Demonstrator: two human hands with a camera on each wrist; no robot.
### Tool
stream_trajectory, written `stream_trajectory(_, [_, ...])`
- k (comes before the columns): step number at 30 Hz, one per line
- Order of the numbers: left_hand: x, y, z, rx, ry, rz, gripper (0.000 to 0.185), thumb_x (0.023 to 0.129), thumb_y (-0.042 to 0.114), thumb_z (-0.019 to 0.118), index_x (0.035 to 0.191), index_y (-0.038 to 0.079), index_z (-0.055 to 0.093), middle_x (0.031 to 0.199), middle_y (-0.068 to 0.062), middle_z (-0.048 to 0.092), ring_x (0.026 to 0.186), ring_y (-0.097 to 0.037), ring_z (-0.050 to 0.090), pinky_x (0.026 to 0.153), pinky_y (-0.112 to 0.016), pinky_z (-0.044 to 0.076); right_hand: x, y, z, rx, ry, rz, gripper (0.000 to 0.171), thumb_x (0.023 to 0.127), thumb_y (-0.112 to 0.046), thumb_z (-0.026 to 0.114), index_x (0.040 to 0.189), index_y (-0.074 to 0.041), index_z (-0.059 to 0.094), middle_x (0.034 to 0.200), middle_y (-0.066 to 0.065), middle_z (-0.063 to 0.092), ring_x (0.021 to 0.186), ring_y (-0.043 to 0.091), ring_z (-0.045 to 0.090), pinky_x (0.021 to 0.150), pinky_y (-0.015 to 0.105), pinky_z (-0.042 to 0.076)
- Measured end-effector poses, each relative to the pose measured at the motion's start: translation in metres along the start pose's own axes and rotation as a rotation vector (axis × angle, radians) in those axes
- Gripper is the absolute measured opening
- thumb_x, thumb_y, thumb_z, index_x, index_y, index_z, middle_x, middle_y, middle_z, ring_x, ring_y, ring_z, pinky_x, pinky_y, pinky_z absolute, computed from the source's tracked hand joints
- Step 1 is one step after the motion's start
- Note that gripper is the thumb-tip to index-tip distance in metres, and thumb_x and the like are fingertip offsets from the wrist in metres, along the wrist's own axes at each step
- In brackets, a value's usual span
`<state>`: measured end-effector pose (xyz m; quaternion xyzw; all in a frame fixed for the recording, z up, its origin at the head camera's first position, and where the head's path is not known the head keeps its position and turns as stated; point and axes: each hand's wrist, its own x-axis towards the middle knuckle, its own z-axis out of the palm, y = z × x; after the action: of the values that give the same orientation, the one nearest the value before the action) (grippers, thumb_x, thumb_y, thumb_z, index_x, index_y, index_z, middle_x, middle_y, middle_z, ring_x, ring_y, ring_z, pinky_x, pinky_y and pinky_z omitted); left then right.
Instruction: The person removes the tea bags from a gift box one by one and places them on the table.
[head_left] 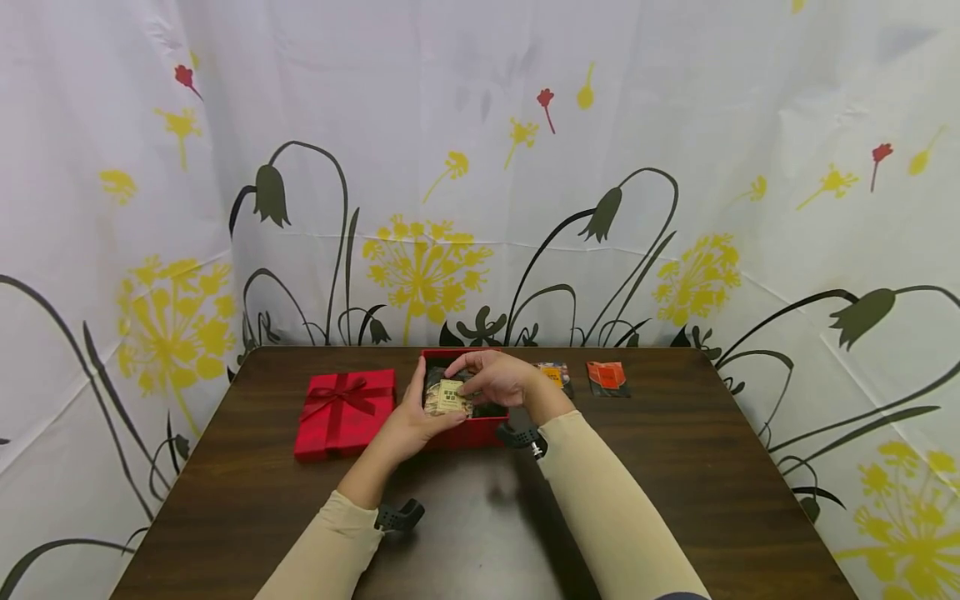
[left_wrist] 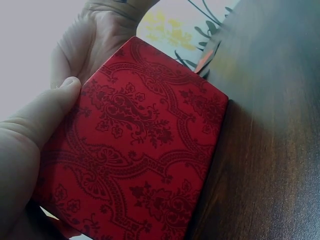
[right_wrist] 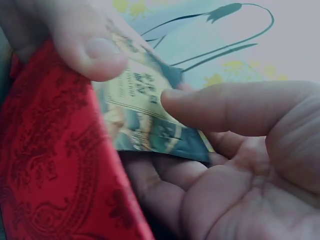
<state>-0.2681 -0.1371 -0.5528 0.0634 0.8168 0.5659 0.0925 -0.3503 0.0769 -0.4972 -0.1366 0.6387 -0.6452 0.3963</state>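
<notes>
A red gift box (head_left: 480,433) stands open on the table, its patterned wall filling much of the left wrist view. Along the box's left side and front corner, my left hand (head_left: 408,425) grips it. The left thumb (right_wrist: 100,55) reaches over the rim onto a packet with a pale yellow label (head_left: 450,398). My right hand (head_left: 498,381) reaches over the box and pinches this packet, its thumb on the label and fingers underneath, in the right wrist view. Part of the packet and the box's inside are hidden by the hands.
Left of the box lies a red lid (head_left: 348,412) with a ribbon bow. To the right, an orange-and-dark packet (head_left: 607,379) and another packet (head_left: 557,375), partly behind the right wrist, lie near the table's back edge. A flowered curtain (head_left: 480,167) hangs behind.
</notes>
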Motion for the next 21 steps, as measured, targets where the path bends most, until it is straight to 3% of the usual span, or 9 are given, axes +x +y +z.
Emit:
stream_trajectory(5, [-0.0013,0.0001,-0.0006,0.013,0.004,-0.015,0.133,0.09,0.052,0.087,0.175,0.033,-0.013,0.184,-0.017,0.005,0.165,-0.046,0.024,0.132,-0.065,0.028,-0.0021,0.0031,0.0001,0.046,0.018,-0.04,0.055,0.098,0.017,0.063,0.148,-0.005,0.056,0.124,0.006,0.067,0.105,0.022,0.07,0.085,0.037,0.064])
stream_trajectory(11, [-0.0019,0.0002,0.0004,0.04,0.014,-0.018,0.132,0.09,0.054,0.087,0.176,0.033,-0.012,0.185,-0.016,0.004,0.167,-0.047,0.019,0.132,-0.069,0.023,-0.0041,0.0064,-0.0005,0.058,0.015,-0.063,0.044,0.104,0.008,0.062,0.147,0.01,0.054,0.11,0.003,0.073,0.097,0.017,0.072,0.085,0.036,0.063])
stream_trajectory(14, [-0.0018,-0.0005,0.0014,0.036,0.008,-0.016,0.133,0.09,0.053,0.087,0.176,0.031,-0.012,0.185,-0.016,0.002,0.168,-0.046,0.016,0.132,-0.069,0.022,-0.0047,0.0076,0.0006,0.075,0.031,-0.08,0.039,0.108,0.002,0.06,0.145,0.008,0.054,0.114,0.002,0.071,0.099,0.017,0.071,0.087,0.036,0.062])
stream_trajectory(21, [-0.0011,0.0015,0.0003,0.051,0.017,-0.021,0.133,0.089,0.056,0.086,0.176,0.032,-0.012,0.184,-0.017,0.004,0.167,-0.047,0.02,0.131,-0.069,0.025,-0.0012,0.009,0.0044,0.066,0.121,-0.154,0.004,0.112,-0.009,0.06,0.111,-0.011,0.063,0.109,0.003,0.068,0.092,0.015,0.068,0.083,0.032,0.06])
